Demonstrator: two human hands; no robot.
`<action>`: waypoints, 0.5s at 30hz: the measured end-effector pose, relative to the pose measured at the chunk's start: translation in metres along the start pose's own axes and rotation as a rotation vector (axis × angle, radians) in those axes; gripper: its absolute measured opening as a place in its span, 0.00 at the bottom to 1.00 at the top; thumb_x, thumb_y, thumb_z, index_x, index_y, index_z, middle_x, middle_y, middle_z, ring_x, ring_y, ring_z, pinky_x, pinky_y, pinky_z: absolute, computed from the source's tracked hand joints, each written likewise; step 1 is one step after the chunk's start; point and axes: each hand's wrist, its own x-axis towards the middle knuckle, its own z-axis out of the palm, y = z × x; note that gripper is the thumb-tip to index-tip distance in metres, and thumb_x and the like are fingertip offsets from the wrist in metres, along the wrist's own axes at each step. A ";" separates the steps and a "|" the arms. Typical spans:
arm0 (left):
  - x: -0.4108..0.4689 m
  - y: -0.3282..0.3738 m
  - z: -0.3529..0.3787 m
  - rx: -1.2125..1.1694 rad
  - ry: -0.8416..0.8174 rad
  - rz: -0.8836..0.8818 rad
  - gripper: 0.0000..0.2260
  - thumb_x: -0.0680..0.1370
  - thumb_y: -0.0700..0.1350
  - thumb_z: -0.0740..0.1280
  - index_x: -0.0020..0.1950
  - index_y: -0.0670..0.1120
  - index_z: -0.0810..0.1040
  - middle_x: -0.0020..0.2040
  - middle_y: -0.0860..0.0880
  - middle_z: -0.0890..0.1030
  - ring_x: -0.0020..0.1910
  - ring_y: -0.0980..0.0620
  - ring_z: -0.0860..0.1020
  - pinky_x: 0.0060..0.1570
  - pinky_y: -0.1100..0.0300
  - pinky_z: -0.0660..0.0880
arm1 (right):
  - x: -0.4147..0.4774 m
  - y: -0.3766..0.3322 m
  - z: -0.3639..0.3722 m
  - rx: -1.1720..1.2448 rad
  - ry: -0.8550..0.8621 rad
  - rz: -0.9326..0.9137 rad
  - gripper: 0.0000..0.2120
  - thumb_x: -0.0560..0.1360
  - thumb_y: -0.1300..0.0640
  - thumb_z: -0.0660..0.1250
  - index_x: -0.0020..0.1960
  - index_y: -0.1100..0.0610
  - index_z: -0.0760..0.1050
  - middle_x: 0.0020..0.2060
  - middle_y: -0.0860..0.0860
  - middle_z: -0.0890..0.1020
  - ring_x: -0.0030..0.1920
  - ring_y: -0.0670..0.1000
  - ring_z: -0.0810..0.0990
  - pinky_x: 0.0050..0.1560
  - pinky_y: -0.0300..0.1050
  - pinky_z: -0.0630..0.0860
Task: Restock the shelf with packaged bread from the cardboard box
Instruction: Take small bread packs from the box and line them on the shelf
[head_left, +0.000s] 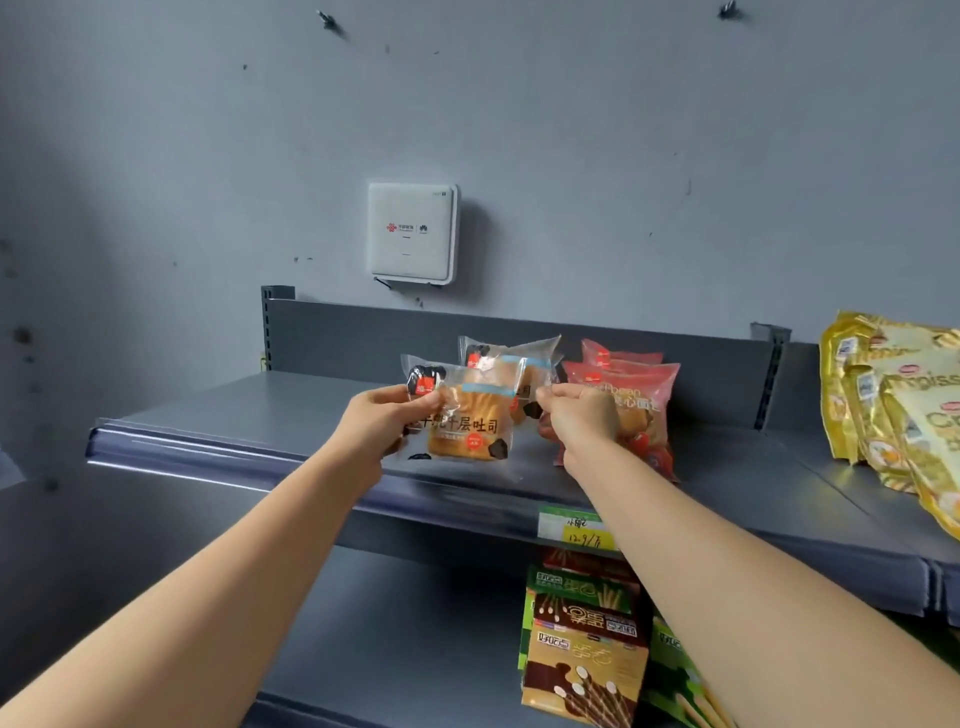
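Observation:
A clear-wrapped bread packet (470, 423) with a golden loaf stands upright at the front of the grey top shelf (218, 415). My left hand (376, 423) grips its left edge. My right hand (579, 413) pinches its upper right corner. A second packet of the same bread (524, 358) stands just behind it. Red bread packets (631, 384) stand in a row to the right, partly hidden by my right hand. The cardboard box is out of view.
Gold snack bags (893, 400) fill the shelf's right end. Brown and green biscuit-stick boxes (584, 660) sit on the lower shelf under a yellow price tag (576, 530). A white router box (413, 234) hangs on the wall above. The shelf's left half is bare.

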 end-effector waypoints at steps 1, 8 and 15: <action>0.011 -0.004 0.001 0.005 -0.005 -0.004 0.10 0.74 0.48 0.73 0.50 0.43 0.84 0.42 0.47 0.83 0.43 0.49 0.73 0.37 0.60 0.65 | 0.009 0.001 0.007 -0.018 0.002 -0.002 0.09 0.76 0.58 0.69 0.55 0.57 0.82 0.48 0.50 0.82 0.40 0.48 0.78 0.32 0.39 0.69; 0.073 -0.023 0.005 0.026 -0.025 -0.053 0.05 0.74 0.45 0.73 0.48 0.44 0.84 0.42 0.46 0.81 0.42 0.49 0.71 0.36 0.60 0.64 | 0.057 0.020 0.048 -0.076 0.042 0.032 0.08 0.78 0.62 0.65 0.53 0.58 0.82 0.41 0.49 0.78 0.34 0.46 0.73 0.39 0.44 0.76; 0.120 -0.032 0.002 0.027 -0.123 -0.091 0.15 0.74 0.45 0.73 0.56 0.36 0.81 0.45 0.43 0.80 0.45 0.46 0.72 0.40 0.57 0.63 | 0.084 0.033 0.075 -0.014 0.139 0.185 0.09 0.77 0.64 0.64 0.54 0.60 0.80 0.47 0.57 0.82 0.45 0.58 0.81 0.49 0.56 0.82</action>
